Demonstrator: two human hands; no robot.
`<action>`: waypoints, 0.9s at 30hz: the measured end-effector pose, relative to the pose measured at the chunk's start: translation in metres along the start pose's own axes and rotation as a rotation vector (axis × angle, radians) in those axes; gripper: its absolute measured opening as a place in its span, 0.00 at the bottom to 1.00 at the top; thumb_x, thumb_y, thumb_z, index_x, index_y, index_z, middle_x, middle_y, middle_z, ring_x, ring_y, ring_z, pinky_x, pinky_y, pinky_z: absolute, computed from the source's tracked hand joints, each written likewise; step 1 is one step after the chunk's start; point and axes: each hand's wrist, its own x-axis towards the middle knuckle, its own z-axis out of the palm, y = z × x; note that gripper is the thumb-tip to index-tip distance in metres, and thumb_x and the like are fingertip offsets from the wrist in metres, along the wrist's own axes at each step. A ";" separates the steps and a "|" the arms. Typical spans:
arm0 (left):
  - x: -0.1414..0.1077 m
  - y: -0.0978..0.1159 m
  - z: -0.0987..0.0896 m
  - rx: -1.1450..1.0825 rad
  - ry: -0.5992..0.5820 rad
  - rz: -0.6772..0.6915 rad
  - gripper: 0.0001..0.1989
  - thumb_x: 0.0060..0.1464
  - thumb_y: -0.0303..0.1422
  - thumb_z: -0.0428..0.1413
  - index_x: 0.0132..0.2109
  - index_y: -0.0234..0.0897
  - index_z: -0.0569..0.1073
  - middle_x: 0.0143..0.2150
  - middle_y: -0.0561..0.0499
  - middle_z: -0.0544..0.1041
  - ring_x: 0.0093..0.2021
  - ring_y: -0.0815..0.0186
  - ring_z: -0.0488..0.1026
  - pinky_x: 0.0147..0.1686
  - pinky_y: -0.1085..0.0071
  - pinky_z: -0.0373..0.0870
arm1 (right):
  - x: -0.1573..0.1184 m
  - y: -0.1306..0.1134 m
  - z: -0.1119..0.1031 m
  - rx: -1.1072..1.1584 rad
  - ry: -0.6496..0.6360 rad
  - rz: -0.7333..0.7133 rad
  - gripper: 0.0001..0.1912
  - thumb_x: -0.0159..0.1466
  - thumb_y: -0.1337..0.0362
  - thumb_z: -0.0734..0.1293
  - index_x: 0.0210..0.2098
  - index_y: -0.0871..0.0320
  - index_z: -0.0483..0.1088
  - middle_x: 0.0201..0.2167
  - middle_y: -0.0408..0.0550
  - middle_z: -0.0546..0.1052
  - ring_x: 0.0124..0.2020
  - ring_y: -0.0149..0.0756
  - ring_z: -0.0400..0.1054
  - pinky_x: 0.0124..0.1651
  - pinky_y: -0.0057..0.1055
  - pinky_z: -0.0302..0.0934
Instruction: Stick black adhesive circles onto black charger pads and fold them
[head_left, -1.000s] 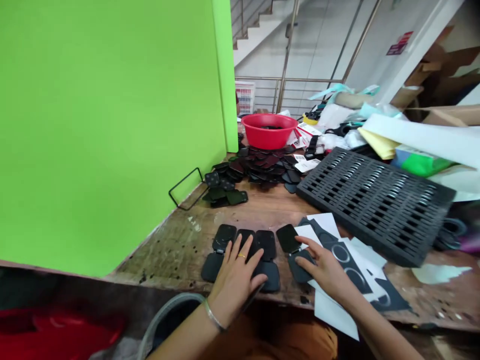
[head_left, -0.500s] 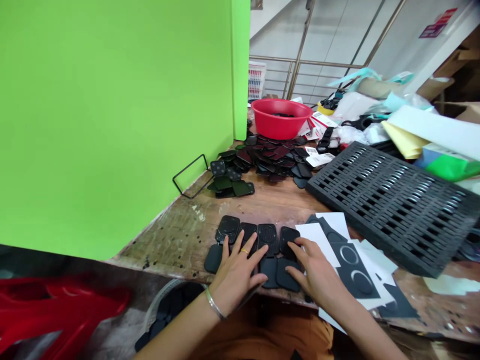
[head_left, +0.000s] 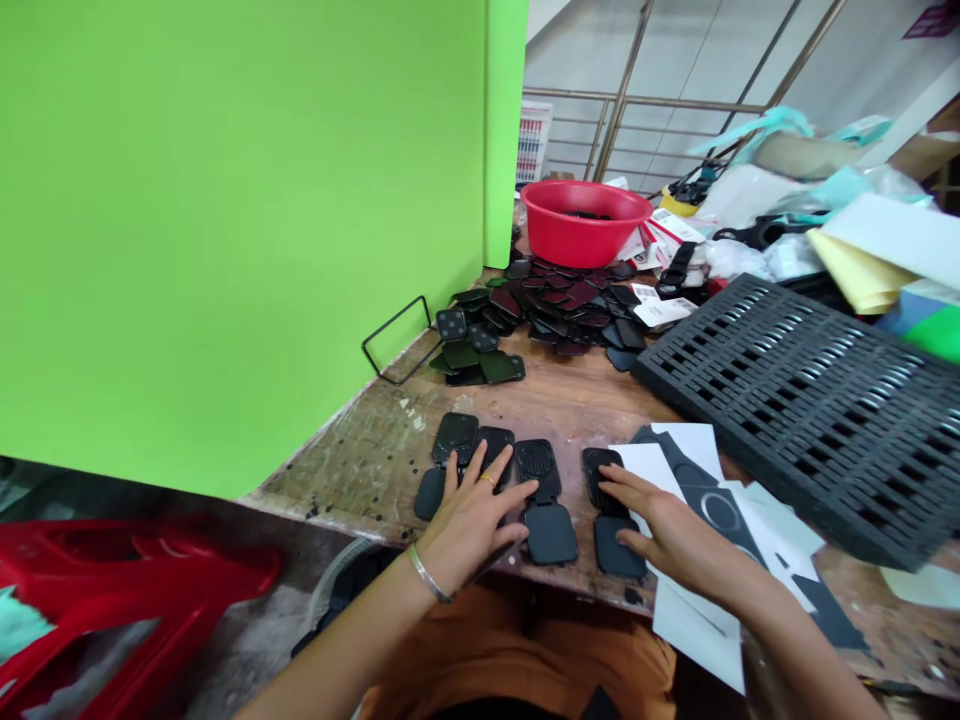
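Several black hinged pads lie unfolded in a row near the table's front edge, each with a ridged upper half and a smooth lower half. My left hand [head_left: 476, 515] is spread flat over the left part of the row and hides part of a black pad [head_left: 495, 442]. Another unfolded pad [head_left: 551, 535] is beside my left fingertips. At the right end, my right hand [head_left: 667, 530] rests its outstretched fingers on the right edge of a separate black pad [head_left: 621, 548], thumb on the lower half. A gap of bare wood parts this pad from the others.
Behind the row is a pile of dark flat plates [head_left: 570, 305], with a red basin [head_left: 585, 225] beyond. A black slotted tray [head_left: 817, 410] stands on the right, beside white and black sheets [head_left: 694, 625]. A green panel [head_left: 247, 220] and black wire frame [head_left: 397, 340] border the left.
My right hand has moved right, and the end pad has slid with it, opening a gap in the row. My left hand stays over its pads. The view has shifted slightly.
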 end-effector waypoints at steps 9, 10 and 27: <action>-0.008 -0.038 0.002 0.037 0.129 -0.091 0.29 0.56 0.40 0.56 0.64 0.49 0.59 0.69 0.43 0.52 0.68 0.47 0.43 0.62 0.45 0.47 | 0.010 -0.024 0.022 -0.065 0.220 -0.144 0.21 0.64 0.66 0.61 0.56 0.64 0.67 0.59 0.59 0.65 0.62 0.46 0.56 0.63 0.46 0.54; -0.009 -0.042 0.004 0.047 0.133 -0.096 0.29 0.56 0.41 0.56 0.63 0.50 0.60 0.69 0.43 0.52 0.68 0.46 0.43 0.62 0.45 0.48 | 0.013 -0.028 0.021 -0.099 0.221 -0.194 0.22 0.65 0.64 0.61 0.58 0.61 0.65 0.61 0.57 0.63 0.65 0.47 0.51 0.64 0.48 0.50; -0.031 -0.099 0.002 0.057 0.137 0.047 0.30 0.55 0.44 0.56 0.64 0.53 0.59 0.70 0.47 0.50 0.68 0.47 0.44 0.61 0.45 0.52 | 0.047 -0.084 0.051 -0.242 0.155 -0.210 0.36 0.64 0.52 0.63 0.65 0.65 0.53 0.67 0.60 0.48 0.68 0.49 0.40 0.66 0.50 0.46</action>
